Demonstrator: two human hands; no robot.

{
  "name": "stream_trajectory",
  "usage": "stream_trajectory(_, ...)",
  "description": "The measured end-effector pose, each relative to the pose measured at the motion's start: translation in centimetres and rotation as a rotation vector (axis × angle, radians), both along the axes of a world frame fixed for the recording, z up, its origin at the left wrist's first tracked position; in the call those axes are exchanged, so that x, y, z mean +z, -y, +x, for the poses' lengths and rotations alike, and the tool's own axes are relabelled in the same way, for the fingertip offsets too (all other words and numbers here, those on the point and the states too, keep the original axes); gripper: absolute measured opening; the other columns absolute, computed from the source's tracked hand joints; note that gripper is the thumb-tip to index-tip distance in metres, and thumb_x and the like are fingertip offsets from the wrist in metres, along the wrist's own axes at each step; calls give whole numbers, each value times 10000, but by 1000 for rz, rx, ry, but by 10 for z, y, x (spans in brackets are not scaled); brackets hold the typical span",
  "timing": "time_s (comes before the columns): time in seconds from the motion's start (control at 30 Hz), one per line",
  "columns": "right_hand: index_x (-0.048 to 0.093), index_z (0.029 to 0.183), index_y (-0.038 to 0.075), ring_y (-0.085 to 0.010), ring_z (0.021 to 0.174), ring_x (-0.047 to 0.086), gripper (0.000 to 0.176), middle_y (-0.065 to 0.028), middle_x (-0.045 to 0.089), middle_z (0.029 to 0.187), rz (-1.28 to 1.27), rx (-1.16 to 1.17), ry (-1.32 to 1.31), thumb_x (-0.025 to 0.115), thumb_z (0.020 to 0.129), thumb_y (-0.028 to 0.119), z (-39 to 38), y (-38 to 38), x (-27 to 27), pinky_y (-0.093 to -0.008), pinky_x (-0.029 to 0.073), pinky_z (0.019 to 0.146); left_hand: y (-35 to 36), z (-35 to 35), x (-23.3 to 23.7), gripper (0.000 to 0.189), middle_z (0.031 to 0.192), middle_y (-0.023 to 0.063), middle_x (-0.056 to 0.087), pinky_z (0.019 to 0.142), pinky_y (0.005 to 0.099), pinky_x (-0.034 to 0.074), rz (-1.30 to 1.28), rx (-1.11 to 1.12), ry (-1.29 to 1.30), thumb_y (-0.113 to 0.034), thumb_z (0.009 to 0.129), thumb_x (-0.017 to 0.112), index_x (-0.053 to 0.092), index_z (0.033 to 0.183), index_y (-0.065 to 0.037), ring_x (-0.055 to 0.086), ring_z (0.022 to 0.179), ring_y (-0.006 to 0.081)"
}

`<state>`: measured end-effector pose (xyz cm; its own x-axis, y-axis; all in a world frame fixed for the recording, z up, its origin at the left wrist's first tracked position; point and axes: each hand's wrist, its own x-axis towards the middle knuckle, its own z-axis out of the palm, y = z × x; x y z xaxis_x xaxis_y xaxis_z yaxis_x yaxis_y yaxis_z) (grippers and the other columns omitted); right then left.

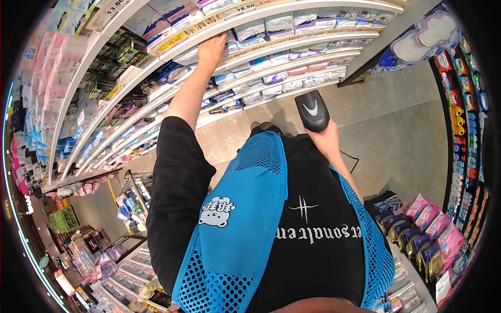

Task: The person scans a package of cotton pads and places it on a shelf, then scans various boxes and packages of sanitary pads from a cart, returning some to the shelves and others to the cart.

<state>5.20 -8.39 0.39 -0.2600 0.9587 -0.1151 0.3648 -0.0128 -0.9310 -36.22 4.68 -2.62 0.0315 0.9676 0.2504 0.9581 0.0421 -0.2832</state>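
My right hand (325, 136) is wrapped around the handle of a black barcode scanner (312, 110), held out in front of me over the floor. A dark cord hangs beside my right forearm. My left arm stretches up to the shelving, and my left hand (211, 51) reaches in at a shelf edge, beside packs of sanitary pads (249, 31). The fingers of that hand are mostly hidden by the shelf and packs, so whether they grip anything cannot be seen. Above it, a yellow price label (173, 43) sits on the shelf strip.
Tiered white shelves (292, 46) full of packaged goods curve across the front and left. Grey tiled floor (386, 120) lies ahead and right. Pad-shaped display boards (425, 39) hang at the shelf end. Another stocked rack (459, 130) and pink bags (433, 224) stand at the right.
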Motion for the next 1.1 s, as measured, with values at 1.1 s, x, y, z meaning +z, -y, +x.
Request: stream_trajectory(1.1, 657, 1039, -27, -253, 875, 726, 348, -165, 736, 922, -12, 43, 20, 787, 754, 124, -9, 14, 2, -363, 542, 771, 11, 7, -13, 840, 1365, 149, 519, 1026, 433, 442, 214, -84, -55, -278, 711, 831, 426, 1427, -104, 517, 1248, 322)
